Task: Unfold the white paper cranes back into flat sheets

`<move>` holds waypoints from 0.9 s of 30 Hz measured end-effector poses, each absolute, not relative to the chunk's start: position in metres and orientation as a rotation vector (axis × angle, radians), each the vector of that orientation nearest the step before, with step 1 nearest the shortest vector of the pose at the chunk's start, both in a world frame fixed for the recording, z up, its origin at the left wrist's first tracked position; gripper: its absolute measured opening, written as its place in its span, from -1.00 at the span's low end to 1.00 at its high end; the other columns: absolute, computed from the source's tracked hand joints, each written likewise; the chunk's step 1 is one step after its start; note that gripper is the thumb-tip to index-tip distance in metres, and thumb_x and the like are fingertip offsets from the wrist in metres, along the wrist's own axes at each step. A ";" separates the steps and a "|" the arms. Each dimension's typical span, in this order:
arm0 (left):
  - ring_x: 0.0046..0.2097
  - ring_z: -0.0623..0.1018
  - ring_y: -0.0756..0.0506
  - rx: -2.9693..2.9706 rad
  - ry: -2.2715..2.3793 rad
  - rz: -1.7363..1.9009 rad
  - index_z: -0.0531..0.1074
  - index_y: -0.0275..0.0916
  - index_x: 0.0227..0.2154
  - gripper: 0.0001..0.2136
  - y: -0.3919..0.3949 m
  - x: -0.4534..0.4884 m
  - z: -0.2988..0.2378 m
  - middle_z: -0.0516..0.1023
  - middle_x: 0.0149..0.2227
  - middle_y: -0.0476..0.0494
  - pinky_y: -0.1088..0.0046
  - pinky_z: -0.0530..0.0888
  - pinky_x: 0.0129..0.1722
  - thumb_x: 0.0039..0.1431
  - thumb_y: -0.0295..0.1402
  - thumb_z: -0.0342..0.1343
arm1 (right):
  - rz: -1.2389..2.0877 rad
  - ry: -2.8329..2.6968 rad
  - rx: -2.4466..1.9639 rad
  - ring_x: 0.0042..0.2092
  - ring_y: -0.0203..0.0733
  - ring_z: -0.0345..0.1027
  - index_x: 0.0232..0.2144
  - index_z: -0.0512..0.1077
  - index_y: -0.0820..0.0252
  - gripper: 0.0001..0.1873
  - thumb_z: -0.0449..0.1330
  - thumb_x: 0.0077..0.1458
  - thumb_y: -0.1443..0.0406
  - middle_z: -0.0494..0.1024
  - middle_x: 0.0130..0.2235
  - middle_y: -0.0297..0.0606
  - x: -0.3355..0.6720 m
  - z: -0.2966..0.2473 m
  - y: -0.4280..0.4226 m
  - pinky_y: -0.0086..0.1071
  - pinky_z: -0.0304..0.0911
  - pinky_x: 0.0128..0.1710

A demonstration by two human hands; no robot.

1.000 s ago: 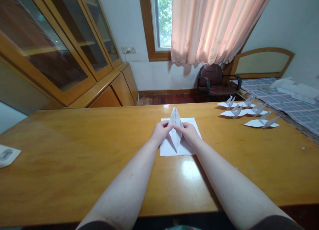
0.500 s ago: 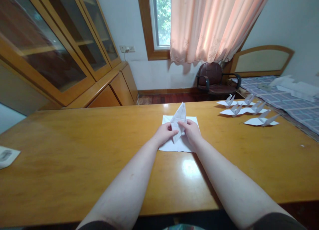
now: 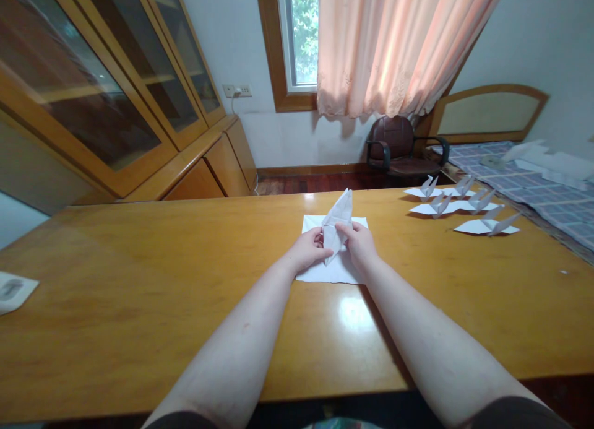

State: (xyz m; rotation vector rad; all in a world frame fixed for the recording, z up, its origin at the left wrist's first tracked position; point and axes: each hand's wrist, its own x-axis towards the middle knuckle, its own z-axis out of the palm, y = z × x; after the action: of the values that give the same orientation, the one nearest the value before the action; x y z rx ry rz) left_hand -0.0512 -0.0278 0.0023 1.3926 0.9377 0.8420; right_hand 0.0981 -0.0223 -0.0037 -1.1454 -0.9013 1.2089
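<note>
Between my hands is a folded piece of white paper (image 3: 337, 215), a long diamond shape with its pointed end up and away from me. My left hand (image 3: 310, 249) pinches its lower left edge, thumb on the near face. On the other side my right hand (image 3: 361, 243) grips the right edge, thumb and fingers closed on the paper. Beneath both hands lies a flat white paper sheet (image 3: 320, 273) on the wooden table (image 3: 185, 305). Some fingertips are hidden behind the folded paper.
Several white paper cranes (image 3: 487, 226) stand at the table's far right. A white item with a dark print (image 3: 13, 291) lies at the left edge. Beyond the table are a brown armchair (image 3: 394, 144), a bed (image 3: 533, 181) and a glass-door cabinet (image 3: 171, 144).
The folded paper has tilted and shifted slightly to the right, its upper tip now farther right. Both hands keep their hold with small finger movements.
</note>
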 end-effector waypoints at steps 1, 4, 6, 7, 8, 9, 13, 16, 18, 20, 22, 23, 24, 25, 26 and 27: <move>-0.18 0.53 -0.11 1.381 0.927 0.869 0.38 -0.31 -0.12 -0.57 -0.027 -0.051 0.001 0.53 -0.15 -0.24 0.33 0.44 -0.15 -0.15 -0.49 0.25 | 1.213 -0.912 -1.148 -0.46 -0.24 0.31 -0.45 0.50 0.25 -0.70 0.31 -0.20 0.13 0.52 -0.47 -0.25 0.098 -0.003 -0.023 -0.38 0.17 -0.46; -0.20 0.53 -0.09 1.336 0.915 0.999 0.41 -0.31 -0.17 -0.66 -0.022 -0.053 -0.003 0.54 -0.17 -0.23 0.35 0.44 -0.16 -0.05 -0.35 0.22 | 1.253 -0.984 -1.151 -0.45 -0.23 0.32 -0.46 0.51 0.26 -0.71 0.31 -0.21 0.14 0.53 -0.45 -0.22 0.097 0.000 -0.025 -0.36 0.17 -0.43; -0.25 0.53 -0.08 1.294 0.938 1.078 0.43 -0.31 -0.22 -0.69 -0.017 -0.054 -0.007 0.56 -0.24 -0.19 0.37 0.44 -0.21 -0.03 -0.27 0.21 | 1.280 -1.040 -1.155 -0.42 -0.20 0.34 -0.46 0.52 0.28 -0.70 0.31 -0.21 0.14 0.54 -0.43 -0.18 0.096 0.002 -0.027 -0.34 0.18 -0.40; -0.27 0.53 -0.07 1.275 0.957 1.103 0.45 -0.31 -0.26 -0.71 -0.016 -0.055 -0.008 0.56 -0.28 -0.16 0.39 0.44 -0.23 -0.04 -0.25 0.21 | 1.283 -1.061 -1.158 -0.41 -0.18 0.34 -0.47 0.52 0.29 -0.69 0.31 -0.22 0.14 0.55 -0.43 -0.17 0.095 0.003 -0.028 -0.34 0.19 -0.40; -0.30 0.52 -0.07 1.257 0.979 1.120 0.47 -0.31 -0.29 -0.72 -0.014 -0.056 -0.009 0.56 -0.32 -0.14 0.40 0.43 -0.26 -0.04 -0.24 0.21 | 1.279 -1.076 -1.160 -0.40 -0.18 0.34 -0.47 0.52 0.29 -0.68 0.31 -0.22 0.13 0.55 -0.42 -0.16 0.095 0.003 -0.028 -0.34 0.18 -0.39; -0.33 0.52 -0.06 1.238 0.999 1.129 0.48 -0.30 -0.32 -0.73 -0.013 -0.057 -0.009 0.56 -0.35 -0.12 0.41 0.43 -0.29 -0.05 -0.23 0.21 | 1.269 -1.084 -1.164 -0.40 -0.18 0.34 -0.47 0.52 0.29 -0.68 0.31 -0.21 0.13 0.55 -0.42 -0.16 0.095 0.004 -0.028 -0.34 0.18 -0.39; -0.42 0.48 -0.03 1.165 1.017 1.133 0.50 -0.30 -0.38 -0.74 -0.012 -0.058 -0.006 0.54 -0.45 -0.08 0.42 0.41 -0.35 -0.03 -0.19 0.17 | 1.248 -1.076 -1.207 -0.45 -0.23 0.28 -0.48 0.51 0.28 -0.68 0.30 -0.21 0.11 0.51 -0.48 -0.23 0.095 0.007 -0.029 -0.37 0.14 -0.43; -0.45 0.45 -0.01 1.168 1.025 1.148 0.46 -0.29 -0.44 -0.76 -0.013 -0.058 -0.005 0.49 -0.50 -0.04 0.44 0.40 -0.37 -0.01 -0.19 0.15 | 1.246 -1.094 -1.214 -0.48 -0.26 0.22 -0.53 0.49 0.26 -0.68 0.28 -0.20 0.09 0.47 -0.53 -0.27 0.095 0.008 -0.029 -0.38 0.11 -0.46; -0.45 0.45 0.00 1.237 1.076 1.170 0.42 -0.28 -0.44 -0.79 -0.014 -0.058 -0.005 0.47 -0.49 -0.03 0.45 0.39 -0.38 0.02 -0.21 0.13 | 1.239 -1.123 -1.203 -0.49 -0.27 0.21 -0.55 0.48 0.26 -0.68 0.28 -0.19 0.08 0.45 -0.54 -0.28 0.096 0.007 -0.029 -0.38 0.09 -0.46; -0.41 0.46 0.00 1.358 1.209 1.235 0.38 -0.26 -0.39 -0.84 -0.014 -0.059 -0.005 0.47 -0.42 -0.04 0.46 0.40 -0.36 0.02 -0.28 0.15 | 1.229 -1.150 -1.207 -0.49 -0.27 0.20 -0.55 0.47 0.26 -0.66 0.29 -0.20 0.07 0.43 -0.54 -0.28 0.096 0.004 -0.028 -0.38 0.07 -0.46; -0.33 0.47 -0.01 1.518 1.365 1.322 0.35 -0.24 -0.35 -0.83 -0.015 -0.060 -0.003 0.45 -0.33 -0.06 0.44 0.42 -0.31 -0.02 -0.35 0.18 | 1.225 -1.167 -1.211 -0.48 -0.27 0.20 -0.55 0.48 0.27 -0.64 0.29 -0.21 0.05 0.43 -0.54 -0.28 0.097 0.001 -0.028 -0.37 0.07 -0.46; -0.28 0.47 -0.02 1.615 1.413 1.344 0.34 -0.22 -0.35 -0.83 -0.016 -0.061 -0.002 0.44 -0.30 -0.07 0.43 0.42 -0.27 -0.02 -0.37 0.18 | 1.223 -1.171 -1.211 -0.49 -0.27 0.19 -0.55 0.47 0.27 -0.63 0.29 -0.21 0.04 0.41 -0.54 -0.29 0.097 0.000 -0.027 -0.38 0.06 -0.46; -0.24 0.46 -0.03 1.717 1.424 1.339 0.34 -0.22 -0.37 -0.86 -0.018 -0.061 -0.001 0.43 -0.29 -0.07 0.42 0.42 -0.23 0.00 -0.37 0.17 | 1.215 -1.172 -1.211 -0.49 -0.28 0.17 -0.56 0.46 0.27 -0.62 0.28 -0.20 0.03 0.39 -0.56 -0.31 0.097 -0.001 -0.027 -0.38 0.05 -0.46; -0.20 0.44 -0.04 1.812 1.408 1.315 0.34 -0.21 -0.39 -0.89 -0.019 -0.062 0.001 0.42 -0.29 -0.08 0.40 0.41 -0.19 0.03 -0.36 0.15 | 1.201 -1.171 -1.214 -0.51 -0.29 0.14 -0.59 0.44 0.25 -0.62 0.27 -0.19 0.02 0.36 -0.58 -0.34 0.097 -0.001 -0.027 -0.39 0.03 -0.47; -0.17 0.43 -0.05 1.891 1.380 1.281 0.35 -0.20 -0.40 -0.91 -0.021 -0.062 0.003 0.41 -0.29 -0.08 0.39 0.39 -0.15 0.05 -0.33 0.13 | 1.184 -1.172 -1.222 -0.52 -0.31 0.10 -0.63 0.40 0.24 -0.62 0.26 -0.18 0.02 0.31 -0.61 -0.37 0.098 -0.001 -0.027 -0.39 0.00 -0.49; -0.16 0.42 -0.06 1.947 1.358 1.248 0.35 -0.20 -0.41 -0.90 -0.023 -0.061 0.004 0.41 -0.29 -0.07 0.38 0.38 -0.13 0.06 -0.31 0.13 | 1.169 -1.172 -1.232 -0.54 -0.33 0.06 -0.67 0.35 0.22 -0.61 0.26 -0.17 0.02 0.25 -0.64 -0.40 0.098 0.000 -0.027 -0.40 -0.03 -0.50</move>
State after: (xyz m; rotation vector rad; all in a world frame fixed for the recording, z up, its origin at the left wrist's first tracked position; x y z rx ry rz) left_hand -0.0614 -0.0225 0.0041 1.9469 1.3582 1.2478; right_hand 0.0978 -0.0268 -0.0004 -1.2320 -1.1718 1.1691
